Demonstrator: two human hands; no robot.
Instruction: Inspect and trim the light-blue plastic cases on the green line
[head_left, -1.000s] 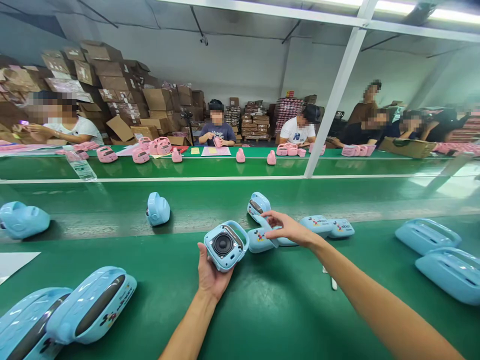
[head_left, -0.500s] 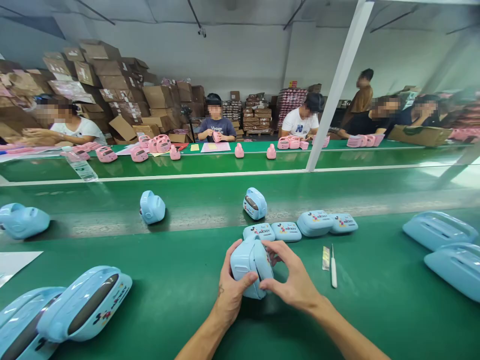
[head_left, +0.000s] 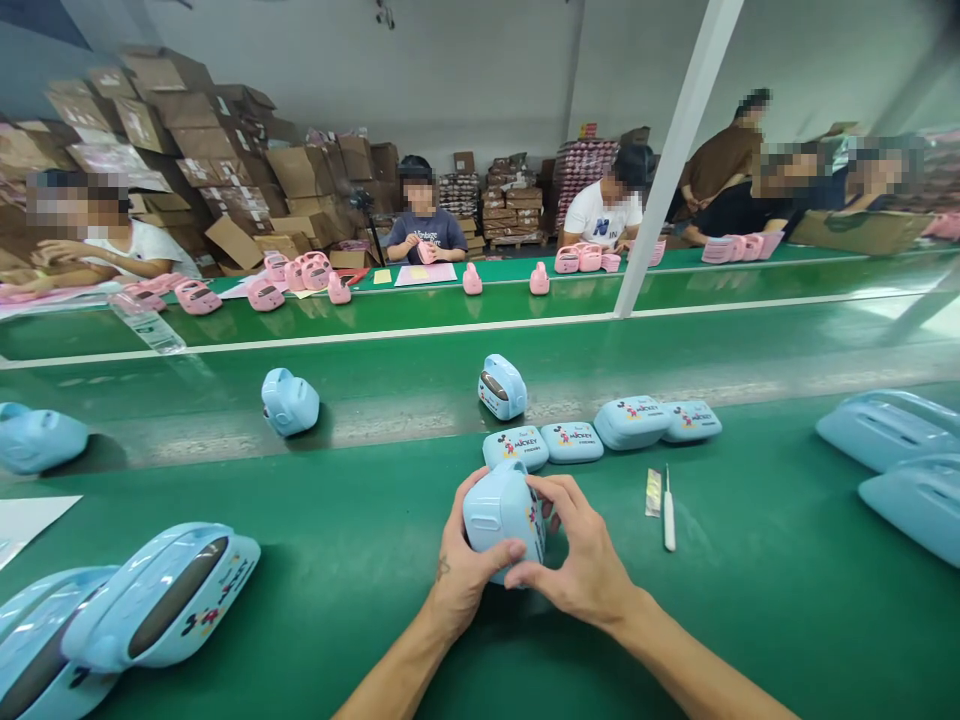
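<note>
1. Green worktop (head_left: 322,570) stretches between blue shells (head_left: 161,600) and the left hand (head_left: 465,572), which grips a blue case (head_left: 496,510).
2. This sits between both hands, near covers (head_left: 572,442) along the far edge.
3. The right hand (head_left: 591,565) grips its printed side; worktop separates it from a tool (head_left: 669,525).

Bright, diffuse | pale glare on green surface (head_left: 397,350), right | soft shadows | edges stretched | far-right background blurred
</note>
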